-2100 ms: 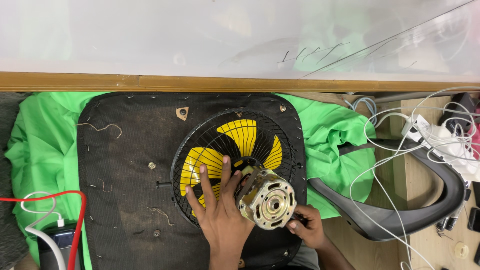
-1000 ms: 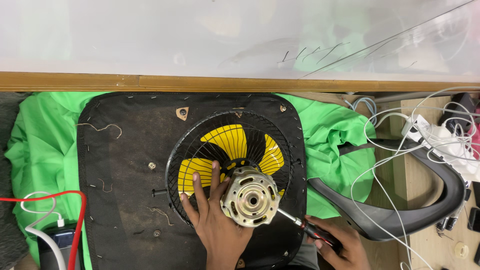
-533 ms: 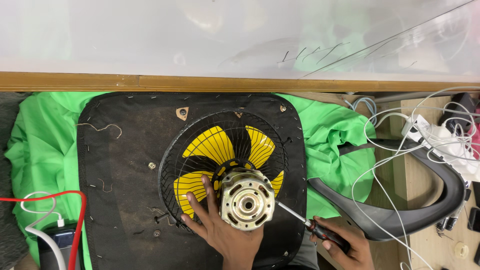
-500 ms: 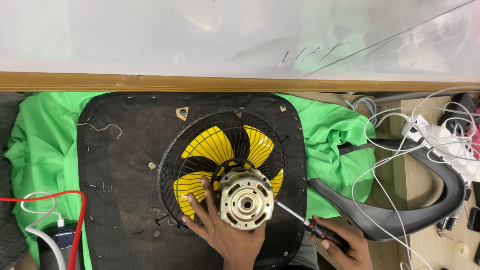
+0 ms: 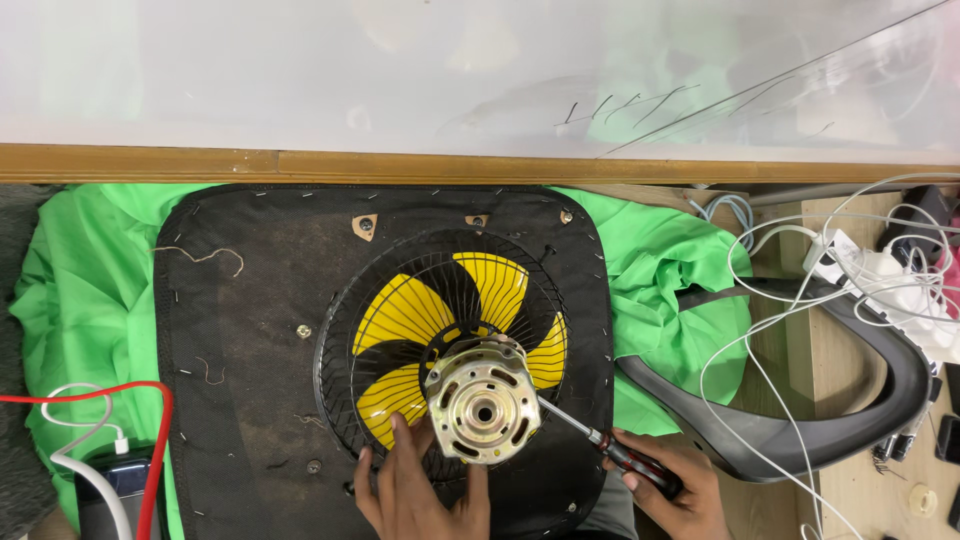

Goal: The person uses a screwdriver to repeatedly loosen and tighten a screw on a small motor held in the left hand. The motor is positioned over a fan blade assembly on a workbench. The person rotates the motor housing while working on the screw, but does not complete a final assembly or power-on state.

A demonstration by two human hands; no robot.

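Observation:
A small fan with yellow blades (image 5: 490, 290) and a black wire guard (image 5: 345, 350) lies face down on an upturned black chair seat (image 5: 235, 340). Its round metal motor (image 5: 485, 412) faces up. My left hand (image 5: 415, 490) rests on the guard at the motor's lower left, fingers touching the motor. My right hand (image 5: 675, 495) grips a screwdriver (image 5: 600, 445) with a red and black handle. The screwdriver's tip touches the right side of the motor.
A green cloth (image 5: 80, 300) lies under the seat. A black chair armrest (image 5: 850, 400) and tangled white cables with a power strip (image 5: 870, 275) sit at the right. Red and white cables and a dark device (image 5: 105, 495) are at the lower left. A wooden rail (image 5: 300, 165) runs along the back.
My right hand has picked up a screwdriver and brought its tip to the motor. The fan has been shifted and turned slightly, and my left hand has slid lower on the guard.

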